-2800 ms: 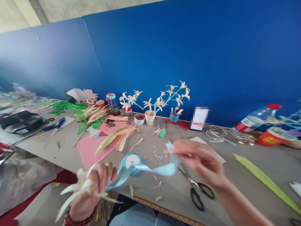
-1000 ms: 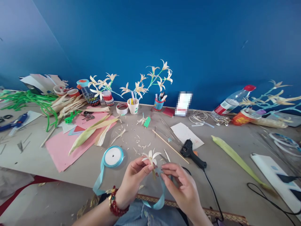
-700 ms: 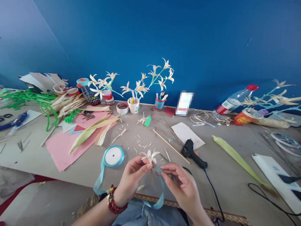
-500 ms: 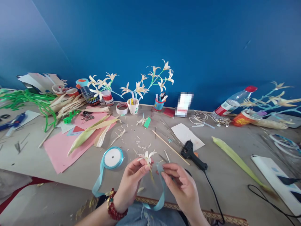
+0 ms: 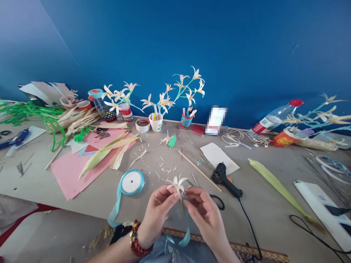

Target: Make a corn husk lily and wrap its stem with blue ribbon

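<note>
The white flower (image 5: 177,183) is being pinched over the bench (image 5: 274,215) by the left hand (image 5: 156,213), its fingers (image 5: 171,199) narrowly closed; the blue ribbon (image 5: 187,232) is being gripped likewise by the right hand (image 5: 208,215); unlike half a second ago, the ribbon's upper end is being held close against the flower's base, contact being hidden.

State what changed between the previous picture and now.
The right hand moved left, bringing the ribbon from apart to close beside the flower; the left hand shifted slightly right. Neither let go: left holds the flower, right the ribbon. The spool and glue gun stayed put.
</note>
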Demonstrator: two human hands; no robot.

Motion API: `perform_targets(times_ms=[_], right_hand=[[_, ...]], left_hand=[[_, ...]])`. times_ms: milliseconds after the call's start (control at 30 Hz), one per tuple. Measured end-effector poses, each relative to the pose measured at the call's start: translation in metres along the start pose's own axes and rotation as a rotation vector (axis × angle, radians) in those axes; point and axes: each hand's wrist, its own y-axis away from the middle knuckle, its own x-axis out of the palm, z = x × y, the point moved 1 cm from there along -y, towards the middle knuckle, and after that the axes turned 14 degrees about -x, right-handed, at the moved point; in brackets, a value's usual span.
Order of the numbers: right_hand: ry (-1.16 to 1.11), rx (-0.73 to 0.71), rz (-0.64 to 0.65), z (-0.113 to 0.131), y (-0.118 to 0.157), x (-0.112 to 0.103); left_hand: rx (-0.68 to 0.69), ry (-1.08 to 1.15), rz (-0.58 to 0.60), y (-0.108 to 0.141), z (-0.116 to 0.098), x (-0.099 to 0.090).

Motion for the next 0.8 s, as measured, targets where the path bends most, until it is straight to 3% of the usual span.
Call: perform_targets(times_ms=[400,500,600,700,800], right_hand=[[-0.02,0.021,-0.036,-0.004,0.003,0.002],[0.047,-0.005,0.014,-0.006,0.004,-0.005],[0.318,-0.076,0.06,-0.012,0.002,-0.035],[0.8,-0.25,-0.078,-0.021,-0.005,-0.086],[1.165,-0.257,0.0,-0.038,-0.01,-0.131]], left_hand=[[-0.032,-0.036,0.038,0.0,-0.003,0.003],[-0.031,-0.081,0.039,0.0,-0.007,0.001],[-0.01,-0.185,0.031,0.002,-0.019,-0.003],[0.005,-0.32,0.017,0.002,-0.034,-0.009],[0.016,-0.422,0.019,-0.001,-0.047,-0.011]])
